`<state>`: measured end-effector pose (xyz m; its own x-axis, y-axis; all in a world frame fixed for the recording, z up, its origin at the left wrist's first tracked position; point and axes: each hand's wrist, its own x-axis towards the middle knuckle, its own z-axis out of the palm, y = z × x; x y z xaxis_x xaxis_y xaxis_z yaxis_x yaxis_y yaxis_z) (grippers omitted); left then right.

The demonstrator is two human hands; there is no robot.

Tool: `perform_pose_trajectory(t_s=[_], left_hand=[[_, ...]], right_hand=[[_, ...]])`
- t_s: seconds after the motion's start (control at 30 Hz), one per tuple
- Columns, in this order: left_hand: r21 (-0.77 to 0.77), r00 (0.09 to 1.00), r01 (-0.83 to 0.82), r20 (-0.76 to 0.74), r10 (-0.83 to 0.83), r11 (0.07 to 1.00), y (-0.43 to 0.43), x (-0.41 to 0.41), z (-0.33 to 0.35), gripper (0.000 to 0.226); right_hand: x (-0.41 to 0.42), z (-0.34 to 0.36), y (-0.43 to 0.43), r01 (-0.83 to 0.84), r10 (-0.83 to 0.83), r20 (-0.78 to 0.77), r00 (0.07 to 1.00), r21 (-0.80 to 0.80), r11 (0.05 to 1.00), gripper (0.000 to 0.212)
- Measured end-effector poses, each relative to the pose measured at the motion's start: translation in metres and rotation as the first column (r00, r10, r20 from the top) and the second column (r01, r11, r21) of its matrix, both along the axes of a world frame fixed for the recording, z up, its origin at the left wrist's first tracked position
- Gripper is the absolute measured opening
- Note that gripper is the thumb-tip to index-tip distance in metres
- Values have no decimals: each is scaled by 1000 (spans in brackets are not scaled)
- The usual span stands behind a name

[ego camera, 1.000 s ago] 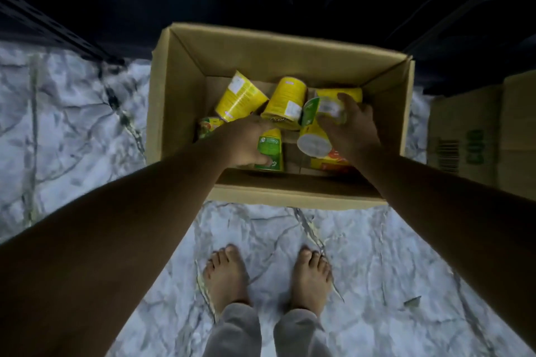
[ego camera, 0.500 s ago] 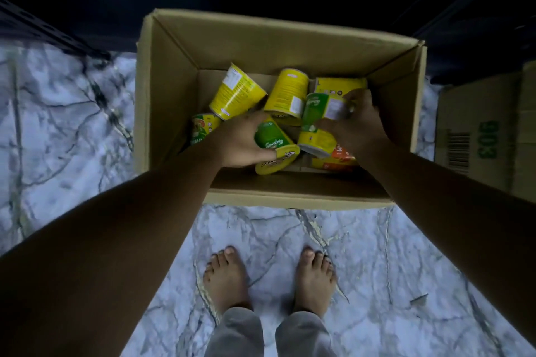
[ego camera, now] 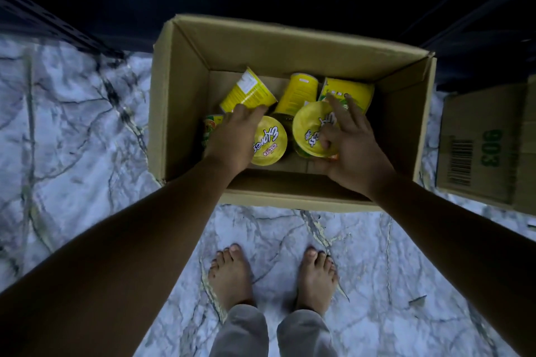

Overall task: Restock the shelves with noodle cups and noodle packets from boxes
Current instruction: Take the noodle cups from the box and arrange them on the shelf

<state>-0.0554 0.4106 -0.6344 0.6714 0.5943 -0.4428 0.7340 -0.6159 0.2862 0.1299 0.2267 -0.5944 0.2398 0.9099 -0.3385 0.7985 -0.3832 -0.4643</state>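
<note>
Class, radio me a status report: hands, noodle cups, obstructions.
Left hand grips left yellow-lidded noodle cup. Right hand grips right yellow-lidded noodle cup. Both inside open brown cardboard box; nothing over them.

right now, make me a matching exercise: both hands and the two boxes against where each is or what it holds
1 left hand
2 right hand
3 open box
4 second box

a at the far right of the view, marked 903
b holds the left cup, lid up
c has both hands reaching inside
d holds the right cup, lid up

Pairs: 1-b, 2-d, 3-c, 4-a
</note>
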Motion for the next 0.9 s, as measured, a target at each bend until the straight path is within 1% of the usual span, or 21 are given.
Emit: perform_pose_trajectory(t_s=[0.03, 0.1, 0.13, 0.17, 0.23, 0.27, 0.33, 0.47, 0.53, 0.63, 0.73, 0.8, 0.83, 0.9], left_hand=[[21, 997, 67, -31, -66, 998, -4, 5, 7, 78], [11, 966, 257, -18, -256, 966, -19, -4, 4, 72], [-16, 946, 323, -33, -323, 946, -26, -9, 0, 67], [-15, 934, 352, -50, -353, 936, -27, -10, -2, 65], [-41, 939, 328, -97, -331, 944, -19, -6, -6, 77], [-59, 935, 329, -120, -334, 942, -18, -5, -8, 85], [-62, 921, 362, -133, -367, 930, -26, -7, -12, 92], [-6, 920, 357, -168, -353, 934, -23, -5, -12, 92], [33, 910, 379, -198, -365, 925, -27, -4, -12, 90], [87, 898, 410, -209, -386, 908, -28, -1, -14, 85], [100, 901, 414, -184, -393, 905, -27, 1, -12, 80], [91, 900, 424, -151, -408, 901, -29, 2, -9, 77], [87, 902, 421, -144, -407, 903, -29, 3, -8, 76], [92, 928, 360, -140, -346, 928, -30, 4, -4, 85]], right_hand=[[-1, -1, 6, -50, 50, -4, 999, -39, 998, 45], [-4, -2, 16, -117, 116, -16, 993, -99, 988, 45], [-6, -4, 19, -132, 131, -23, 991, -116, 984, 46], [-7, -3, 21, -139, 136, -32, 990, -121, 983, 51], [-8, -2, 23, -125, 121, -48, 992, -108, 986, 69], [-7, -1, 23, -108, 104, -48, 993, -96, 990, 73], [-4, -2, 17, -94, 92, -38, 995, -67, 993, 70], [2, -9, 0, -187, 188, 20, 982, -36, 982, 56], [2, -11, -4, -235, 237, 64, 969, -32, 971, 55], [0, -8, 0, -238, 240, 86, 967, -33, 971, 57], [-2, -6, 12, -241, 249, 86, 965, -94, 966, 58], [-1, -5, 22, -254, 262, 38, 964, -142, 957, 64], [-1, -3, 25, -257, 263, 15, 965, -162, 953, 71], [0, 4, 30, -239, 246, 8, 969, -213, 947, 96]])
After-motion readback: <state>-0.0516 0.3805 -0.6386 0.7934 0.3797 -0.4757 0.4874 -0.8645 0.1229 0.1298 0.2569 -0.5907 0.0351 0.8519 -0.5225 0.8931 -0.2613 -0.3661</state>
